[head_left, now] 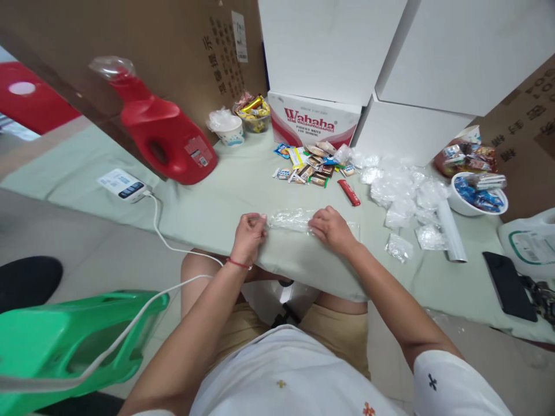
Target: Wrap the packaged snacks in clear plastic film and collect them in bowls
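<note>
clear plastic film (288, 221) lies near the front edge of the table (225, 199). left hand (251, 232) pinches its left end, fingertips together; right hand (332, 228) bunches over it, pinch or press unclear from here. risk, i judge: uneven pull could crease or tear it.

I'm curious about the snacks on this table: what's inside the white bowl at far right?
The white bowl holds blue packets, with paler packets on top. Whatever lies beneath them is covered.
</note>
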Available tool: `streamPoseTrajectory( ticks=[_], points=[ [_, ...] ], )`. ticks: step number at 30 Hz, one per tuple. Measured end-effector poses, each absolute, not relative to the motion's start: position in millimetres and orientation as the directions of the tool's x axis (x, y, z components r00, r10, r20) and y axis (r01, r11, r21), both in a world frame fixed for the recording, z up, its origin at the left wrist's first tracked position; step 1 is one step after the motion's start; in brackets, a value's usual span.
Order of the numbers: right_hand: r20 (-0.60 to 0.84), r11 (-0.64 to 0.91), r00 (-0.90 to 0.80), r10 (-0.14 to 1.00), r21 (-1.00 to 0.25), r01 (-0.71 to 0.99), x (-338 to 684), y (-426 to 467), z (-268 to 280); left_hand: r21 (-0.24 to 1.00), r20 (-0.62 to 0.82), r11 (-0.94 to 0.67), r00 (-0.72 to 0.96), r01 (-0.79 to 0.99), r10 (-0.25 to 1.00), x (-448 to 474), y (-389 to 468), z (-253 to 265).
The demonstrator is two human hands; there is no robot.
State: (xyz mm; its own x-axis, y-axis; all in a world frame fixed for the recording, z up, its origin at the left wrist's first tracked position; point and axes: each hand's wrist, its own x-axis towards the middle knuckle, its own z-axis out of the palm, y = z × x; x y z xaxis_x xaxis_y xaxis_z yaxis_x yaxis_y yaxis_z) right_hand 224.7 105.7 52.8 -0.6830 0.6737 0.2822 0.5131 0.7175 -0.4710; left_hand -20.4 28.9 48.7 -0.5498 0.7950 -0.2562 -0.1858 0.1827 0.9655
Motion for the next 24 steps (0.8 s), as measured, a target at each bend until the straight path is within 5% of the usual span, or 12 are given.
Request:
streamPoseTrajectory(
  ticks=[3, 9, 13, 16, 24],
  points=[
    [0.330, 0.495, -0.373, 0.867, -0.647, 0.580, 219, 94, 53, 0.976, -0.217, 0.166, -0.666, -0.140, 0.714, -6, 5, 52],
    [0.329, 0.387, -0.206, 0.922, -0.744, 0.544, 195, 59, 48, 0.901, -0.385, 0.304, -0.244, -0.310, 0.890, 60, -10, 54],
    [0.089, 0.125, -0.140, 0.986, -0.954, 0.272, 192, 55, 48, 0.922, -0.296, 0.206, -0.253, -0.329, 0.921, 73, 15, 50],
    [-0.089, -0.090, -0.062, 0.994, -0.996, -0.004, 207, 67, 51, 0.893, -0.305, 0.197, -0.222, -0.405, 0.926, 65, 26, 48],
    [-0.099, -0.062, 0.274, 0.957, -0.988, -0.140, 282, 94, 45, 0.785, -0.404, 0.235, -0.187, -0.573, 0.895, 34, 50, 50]
  ],
)
